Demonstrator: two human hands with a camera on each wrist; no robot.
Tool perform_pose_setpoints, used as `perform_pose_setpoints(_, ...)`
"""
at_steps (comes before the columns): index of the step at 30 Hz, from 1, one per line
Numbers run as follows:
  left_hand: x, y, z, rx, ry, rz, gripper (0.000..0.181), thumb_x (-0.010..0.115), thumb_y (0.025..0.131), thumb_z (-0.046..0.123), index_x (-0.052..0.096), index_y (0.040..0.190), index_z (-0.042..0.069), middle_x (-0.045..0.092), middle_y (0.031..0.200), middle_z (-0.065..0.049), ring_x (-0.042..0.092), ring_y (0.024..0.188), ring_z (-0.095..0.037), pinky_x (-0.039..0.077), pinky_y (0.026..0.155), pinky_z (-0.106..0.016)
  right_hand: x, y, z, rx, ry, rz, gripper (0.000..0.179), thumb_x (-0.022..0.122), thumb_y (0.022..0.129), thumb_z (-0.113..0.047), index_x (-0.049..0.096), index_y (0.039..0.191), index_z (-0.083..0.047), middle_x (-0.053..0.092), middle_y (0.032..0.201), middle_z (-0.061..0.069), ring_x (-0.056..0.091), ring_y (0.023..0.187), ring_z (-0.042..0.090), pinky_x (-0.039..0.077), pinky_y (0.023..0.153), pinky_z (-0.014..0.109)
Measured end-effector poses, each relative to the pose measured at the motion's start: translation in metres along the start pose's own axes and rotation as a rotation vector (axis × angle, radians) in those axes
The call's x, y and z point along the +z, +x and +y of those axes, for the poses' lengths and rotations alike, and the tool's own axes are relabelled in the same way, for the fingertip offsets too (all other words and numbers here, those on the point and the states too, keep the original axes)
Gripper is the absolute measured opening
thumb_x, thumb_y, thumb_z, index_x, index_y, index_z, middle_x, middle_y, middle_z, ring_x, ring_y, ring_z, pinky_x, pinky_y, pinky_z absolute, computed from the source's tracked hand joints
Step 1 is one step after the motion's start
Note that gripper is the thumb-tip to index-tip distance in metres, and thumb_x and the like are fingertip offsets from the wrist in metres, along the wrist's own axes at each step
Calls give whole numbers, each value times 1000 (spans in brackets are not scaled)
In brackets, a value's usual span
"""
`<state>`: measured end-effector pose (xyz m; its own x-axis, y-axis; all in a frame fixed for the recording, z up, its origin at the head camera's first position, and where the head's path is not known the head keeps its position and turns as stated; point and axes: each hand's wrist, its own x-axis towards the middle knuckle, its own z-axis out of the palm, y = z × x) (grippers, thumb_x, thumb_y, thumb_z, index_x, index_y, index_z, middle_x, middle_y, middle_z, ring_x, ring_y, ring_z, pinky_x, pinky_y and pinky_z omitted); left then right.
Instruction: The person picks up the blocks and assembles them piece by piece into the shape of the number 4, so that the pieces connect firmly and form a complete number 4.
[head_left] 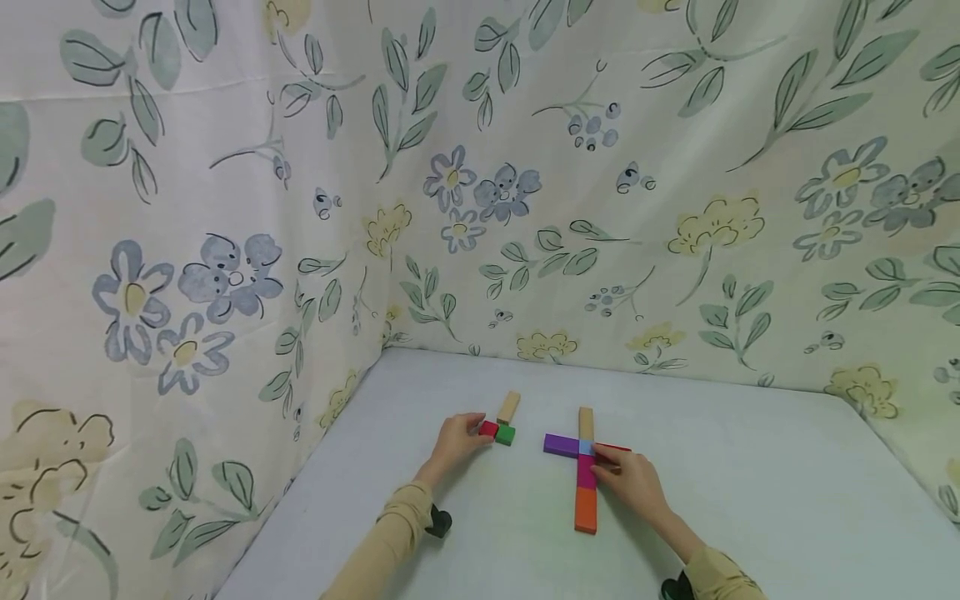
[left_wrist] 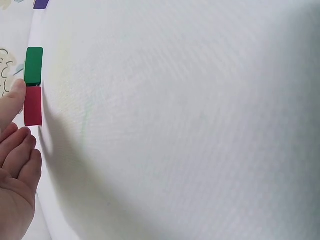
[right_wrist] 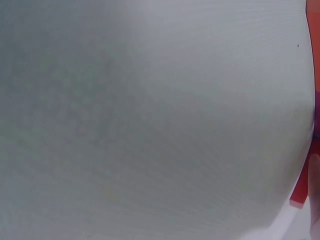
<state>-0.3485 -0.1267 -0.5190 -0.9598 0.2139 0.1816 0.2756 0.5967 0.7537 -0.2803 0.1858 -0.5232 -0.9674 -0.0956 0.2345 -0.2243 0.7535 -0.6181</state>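
Note:
My left hand (head_left: 455,440) is at a small red block (head_left: 489,428), its thumb and fingers on either side of it. The red block touches a small green block (head_left: 506,435), and a plain wooden block (head_left: 508,407) lies just beyond them. My right hand (head_left: 633,481) holds a long red block (head_left: 617,447), partly hidden by the fingers. That block meets a cross of flat blocks: light blue (head_left: 586,447) at the centre, purple (head_left: 561,446) to the left, wooden (head_left: 586,422) beyond, magenta (head_left: 586,471) and orange (head_left: 586,510) nearer. The right thumb is beside the magenta block.
A white table (head_left: 787,492) lies under everything. Flowered cloth (head_left: 570,208) hangs behind it and along the left side. Dark wrist devices (head_left: 439,522) show below both sleeves.

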Motion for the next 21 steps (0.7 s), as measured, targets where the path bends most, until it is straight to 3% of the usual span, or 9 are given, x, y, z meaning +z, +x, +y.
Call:
perform_pose_setpoints(3,3,0,-1,-22,-1,14,50,76,80,14,60,123,-4,64,123,-19,60,114,-33,49,95,-46,0,0,-1,-1,1,2,40,73,82,-12,66,120,-6,70,110,15,69,88,25,57,76,34)
perform_pose_setpoints(11,7,0,-1,-7,0,42,49,77,78,13,61,121,-5,67,116,-18,63,107,-32,50,92,-46,-1,0,-1,-2,6,1,39,73,82,-11,66,120,-5,70,110,15,69,87,25,57,76,34)
perform_pose_setpoints(21,11,0,-2,40,23,106,43,78,76,11,65,113,-6,70,107,-18,66,100,-29,52,87,-45,-1,-1,-2,-14,-3,15,39,74,81,-12,67,118,-5,70,109,15,69,86,25,57,75,35)
